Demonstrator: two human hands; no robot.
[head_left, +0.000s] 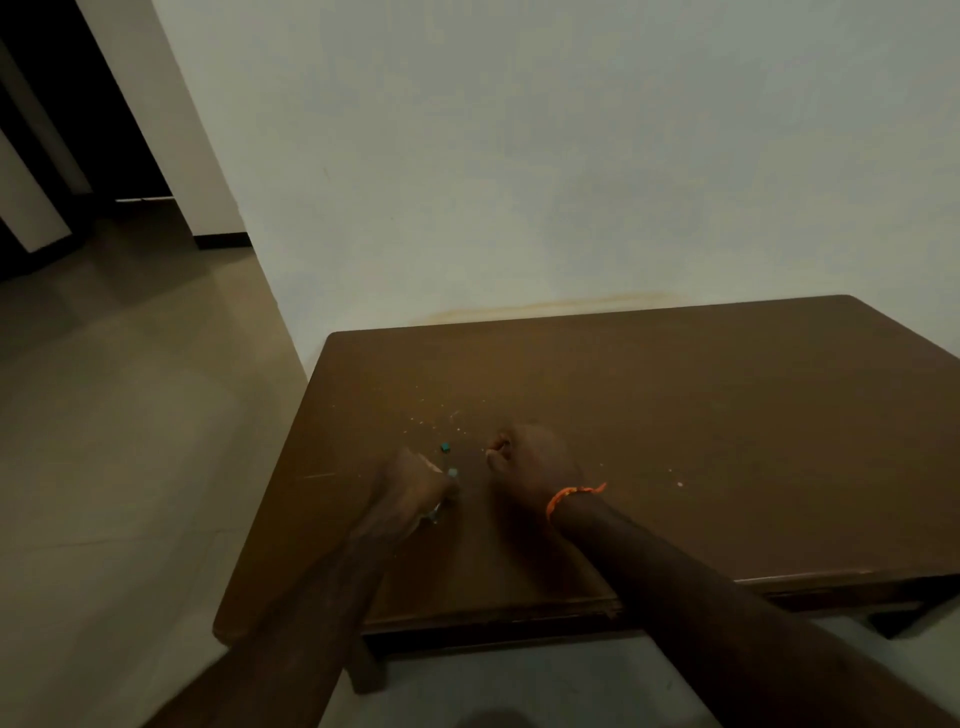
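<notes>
Collecting bits: left hand (415, 488) pinches teal bit (453, 472); right hand (524, 462) curled, contents unclear; far loose teal piece (445, 446) likely next, needing a fine pinch.

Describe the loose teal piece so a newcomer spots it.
On the brown table, look between the left hand and right hand. The loose teal piece lies there touching neither; the second teal piece sits at the left hand's fingers, and specks are white.

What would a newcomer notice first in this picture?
Two hands are close together on the brown table: the left hand grips a small teal-tipped thing, the curled right hand wears an orange thread at its wrist. A tiny teal piece and pale specks lie just beyond them.
</notes>
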